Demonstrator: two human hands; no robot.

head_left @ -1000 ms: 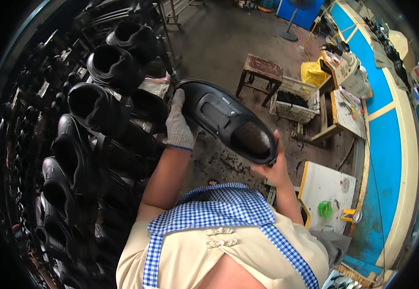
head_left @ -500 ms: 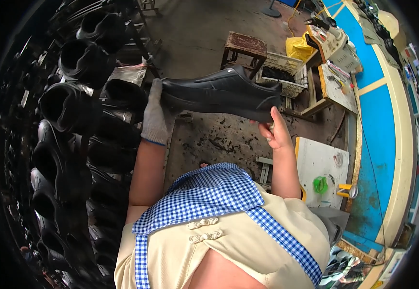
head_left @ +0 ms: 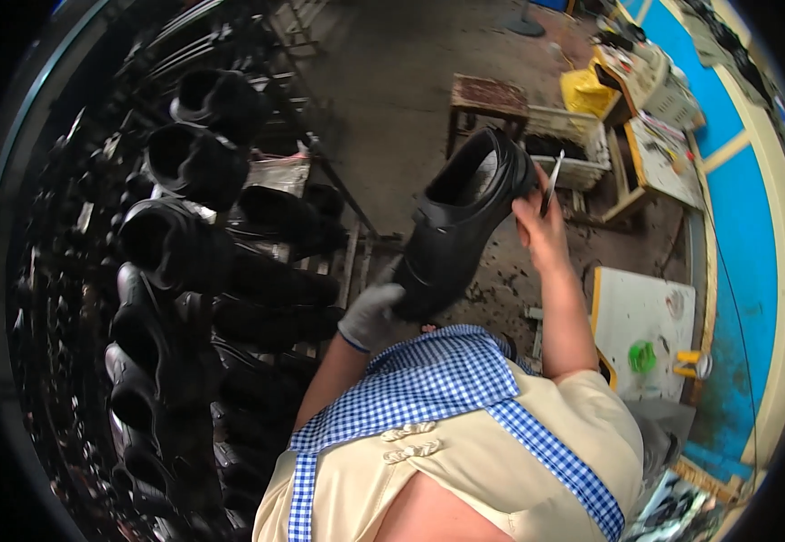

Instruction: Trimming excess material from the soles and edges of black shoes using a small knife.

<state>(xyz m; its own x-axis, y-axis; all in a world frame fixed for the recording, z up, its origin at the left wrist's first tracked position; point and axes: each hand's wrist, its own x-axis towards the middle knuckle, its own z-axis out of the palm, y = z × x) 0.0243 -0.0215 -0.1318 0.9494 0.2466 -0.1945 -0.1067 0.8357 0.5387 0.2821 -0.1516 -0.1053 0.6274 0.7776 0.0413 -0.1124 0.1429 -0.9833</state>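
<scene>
A black slip-on style shoe [head_left: 460, 217] is held up in front of me, tilted, with its opening facing up and its heel at the far right. My left hand [head_left: 371, 316], in a grey knit glove, grips the toe end, close to my blue checked apron. At the heel is my bare right hand [head_left: 539, 226], its fingers curled. A slim pointed metal tool [head_left: 554, 174] with a dark lower part sticks up out of that hand; its exact kind is unclear. Whether the right fingertips also press on the heel is partly hidden.
On my left stands a rack crowded with black shoes [head_left: 176, 244]. Ahead are a brown stool [head_left: 490, 93] and a white crate [head_left: 582, 167] with dark scraps. To the right, a white worktop [head_left: 650, 316] bears a green tape-like ring [head_left: 642, 356]. Dark scraps litter the floor.
The shoe has turned from lying sideways to toe toward me, opening up. My left hand came down and nearer with the toe. The pointed tool now shows in my right hand.
</scene>
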